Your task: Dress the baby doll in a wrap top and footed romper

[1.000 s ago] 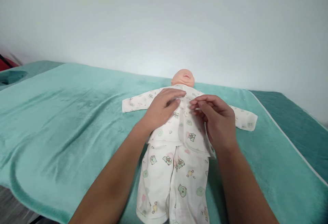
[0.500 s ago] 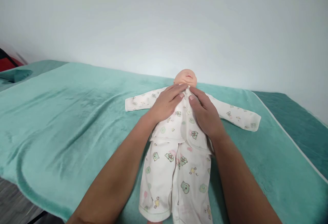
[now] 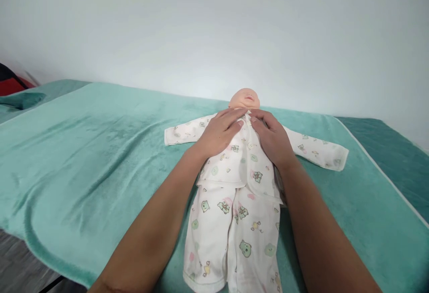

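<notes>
A baby doll [image 3: 244,98] lies on its back on a teal blanket [image 3: 83,150], dressed in a white printed shirt [image 3: 241,159] and matching trousers [image 3: 231,235]. Its sleeves spread out to both sides. My left hand [image 3: 219,132] lies flat on the doll's chest left of the shirt's front opening, fingers stretched toward the collar. On the other side of the opening my right hand [image 3: 273,139] rests flat as well, fingertips near the neck. Neither hand holds anything.
A white wall stands right behind the doll's head. A darker green cover [image 3: 395,154] shows beyond the blanket's white edge at the right. A red and dark object [image 3: 10,83] sits at the far left. The blanket's front edge drops off at the lower left.
A second ago my right hand was pinching the shirt front near a button. Both hands have since slid up to the collar and flattened on the chest.
</notes>
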`<state>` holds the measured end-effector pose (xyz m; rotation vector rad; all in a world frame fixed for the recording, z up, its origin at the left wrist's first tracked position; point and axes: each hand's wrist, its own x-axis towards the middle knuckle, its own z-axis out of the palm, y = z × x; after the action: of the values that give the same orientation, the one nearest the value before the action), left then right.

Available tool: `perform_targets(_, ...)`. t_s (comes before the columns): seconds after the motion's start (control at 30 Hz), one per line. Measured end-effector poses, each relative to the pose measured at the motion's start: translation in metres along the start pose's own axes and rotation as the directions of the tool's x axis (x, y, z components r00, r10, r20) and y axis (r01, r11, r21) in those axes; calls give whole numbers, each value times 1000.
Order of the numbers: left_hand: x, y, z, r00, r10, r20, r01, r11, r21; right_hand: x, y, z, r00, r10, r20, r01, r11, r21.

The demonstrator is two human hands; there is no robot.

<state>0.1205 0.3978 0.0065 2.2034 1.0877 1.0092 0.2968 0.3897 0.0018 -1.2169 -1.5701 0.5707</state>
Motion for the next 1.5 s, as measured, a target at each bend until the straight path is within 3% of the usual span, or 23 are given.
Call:
perform_targets(0.23,1,-1,1,1000,10,-4,-10,1000,22,-3,-2,0,997,25,-76,-30,997,-65)
perform_targets(0.47,2,-5,2,996,90,0,-90,995,51,-3,-1,-1,999,-3,-32,0,996,-95)
perform_targets(0.8,0,2,-1,1000,-1,-6,1,1000,-15,-3,4,-4,999,-43,24,44,997,-63)
perform_targets(1.1,-2,0,-1,1000,2,-19,-3,999,-52,-5,1,-7,990,-88,110,92,995,-38)
perform_targets(1.33,-4,-4,4,989,-83,-124,64,987,-149,-8,3,-12,983,-56,175,62,998,-32)
perform_targets(1.5,-10,-24,7,948,-164,-271,164,986,-24,-17,2,-15,977,-78,200,79,997,0)
